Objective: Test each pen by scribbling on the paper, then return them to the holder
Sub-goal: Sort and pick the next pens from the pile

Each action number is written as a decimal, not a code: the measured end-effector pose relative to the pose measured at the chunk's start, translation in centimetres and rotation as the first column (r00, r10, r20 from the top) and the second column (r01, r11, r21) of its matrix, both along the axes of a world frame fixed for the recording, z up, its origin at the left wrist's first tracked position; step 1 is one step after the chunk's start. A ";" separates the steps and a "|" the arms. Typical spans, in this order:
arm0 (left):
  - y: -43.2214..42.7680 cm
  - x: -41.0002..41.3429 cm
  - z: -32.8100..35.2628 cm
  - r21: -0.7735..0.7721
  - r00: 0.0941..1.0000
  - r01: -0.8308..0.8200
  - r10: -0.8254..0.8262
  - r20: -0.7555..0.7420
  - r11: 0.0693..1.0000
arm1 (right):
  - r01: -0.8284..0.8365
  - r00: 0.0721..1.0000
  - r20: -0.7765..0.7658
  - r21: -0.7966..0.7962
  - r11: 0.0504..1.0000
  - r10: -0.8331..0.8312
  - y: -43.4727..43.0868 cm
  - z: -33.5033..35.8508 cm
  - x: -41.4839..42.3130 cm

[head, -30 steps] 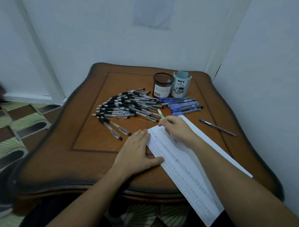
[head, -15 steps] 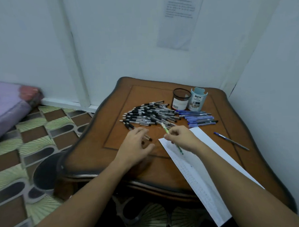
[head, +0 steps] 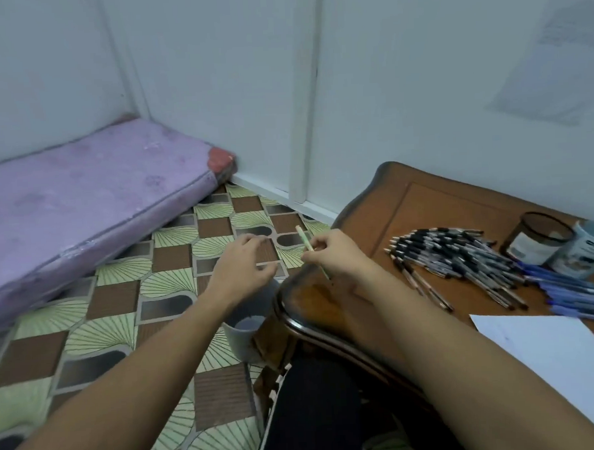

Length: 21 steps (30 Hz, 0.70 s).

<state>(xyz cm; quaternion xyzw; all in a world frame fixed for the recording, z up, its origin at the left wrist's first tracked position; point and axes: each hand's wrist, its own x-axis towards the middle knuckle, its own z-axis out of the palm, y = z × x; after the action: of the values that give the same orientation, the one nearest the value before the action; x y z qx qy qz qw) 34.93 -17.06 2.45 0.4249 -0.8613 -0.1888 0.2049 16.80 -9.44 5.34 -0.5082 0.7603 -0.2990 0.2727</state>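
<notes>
Purple mattress point(head: 83, 196) on patterned floor point(head: 123, 321), grey bin point(head: 243, 343) just beside the wooden table point(head: 441, 211)

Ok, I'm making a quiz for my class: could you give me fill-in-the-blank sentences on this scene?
The right hand pinches a ___ pen.
The left hand holds ___.
The grey bin stands on the ___, beside the table.
Missing: green; nothing; floor.
</notes>
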 end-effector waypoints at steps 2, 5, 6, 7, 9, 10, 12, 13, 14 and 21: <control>-1.5 1.3 -0.2 0.016 0.999 -0.033 0.033 0.003 0.999 | -0.018 1.000 0.008 0.033 0.999 0.017 -3.1 -0.5 1.9; -3.6 2.5 -0.8 0.048 0.997 -0.071 0.071 0.002 0.996 | -0.033 0.999 0.015 0.072 0.997 0.032 -6.9 -1.4 3.9; -4.1 2.9 -1.0 0.058 0.997 -0.079 0.079 0.004 0.995 | -0.034 0.999 0.014 0.080 0.996 0.033 -7.9 -1.8 4.3; -4.5 3.0 -1.2 0.066 0.996 -0.085 0.085 0.008 0.994 | -0.033 0.999 -0.005 0.094 0.995 0.034 -8.8 -2.2 4.7; -5.1 3.3 -1.6 0.086 0.996 -0.091 0.090 0.018 0.992 | -0.035 0.996 -0.075 0.136 0.990 0.046 -9.9 -3.0 5.1; -5.3 3.3 -1.8 0.095 0.996 -0.091 0.090 0.022 0.991 | -0.031 0.995 -0.094 0.147 0.989 0.045 -10.2 -3.4 5.2; -5.5 3.2 -2.3 0.110 0.996 -0.086 0.084 0.027 0.990 | -0.030 0.995 -0.094 0.156 0.987 0.045 -10.2 -3.8 5.1; -5.5 3.1 -2.5 0.116 0.996 -0.083 0.080 0.029 0.990 | -0.036 0.994 -0.098 0.152 0.988 0.052 -9.9 -3.8 4.8; -5.3 2.9 -2.5 0.118 0.997 -0.076 0.073 0.030 0.990 | -0.042 0.994 -0.099 0.143 0.989 0.056 -9.6 -3.7 4.5; -3.4 -0.8 -1.1 0.085 1.000 0.019 -0.020 0.008 0.996 | -0.014 0.999 -0.053 -0.075 0.997 0.010 -5.5 -2.0 1.1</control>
<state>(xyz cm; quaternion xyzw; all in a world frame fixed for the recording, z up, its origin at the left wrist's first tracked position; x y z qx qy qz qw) 34.09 -20.49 1.31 0.4257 -0.8575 -0.2253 0.1809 17.88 -14.90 3.33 -0.5303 0.7523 -0.3122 0.2352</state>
